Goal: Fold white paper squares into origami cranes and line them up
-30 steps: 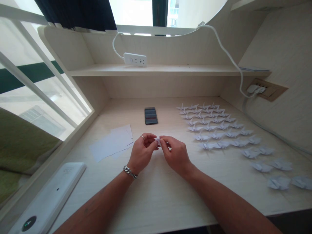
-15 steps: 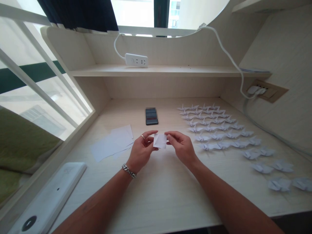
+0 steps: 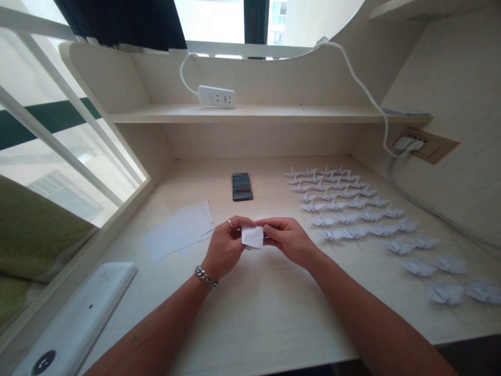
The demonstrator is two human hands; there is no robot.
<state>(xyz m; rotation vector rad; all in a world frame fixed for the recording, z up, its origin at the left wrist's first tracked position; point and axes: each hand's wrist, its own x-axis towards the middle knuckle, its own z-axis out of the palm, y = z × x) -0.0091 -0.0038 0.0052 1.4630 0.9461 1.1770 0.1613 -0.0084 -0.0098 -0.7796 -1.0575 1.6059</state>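
Observation:
A small folded square of white paper (image 3: 252, 237) is held up above the middle of the desk. My left hand (image 3: 227, 241) pinches its left side, with a ring on one finger and a chain bracelet at the wrist. On the other side, my right hand (image 3: 287, 237) grips the paper's right edge between thumb and fingers. Loose white paper sheets (image 3: 176, 230) lie to the left of my hands. Rows of folded paper cranes (image 3: 344, 203) stand to the right, and several flatter folded paper pieces (image 3: 446, 293) lie nearer the front right.
A phone (image 3: 242, 187) lies behind my hands. At the left front is a long white device (image 3: 84, 313) with a round dark spot. A white power strip (image 3: 216, 97) rests on the shelf (image 3: 266, 113), and a cable (image 3: 362, 83) runs down to the wall socket (image 3: 426, 144).
Both hands have lowered slightly and drawn closer together. The folded paper has shifted a little left and down, and its face now tilts differently, with a lower edge showing.

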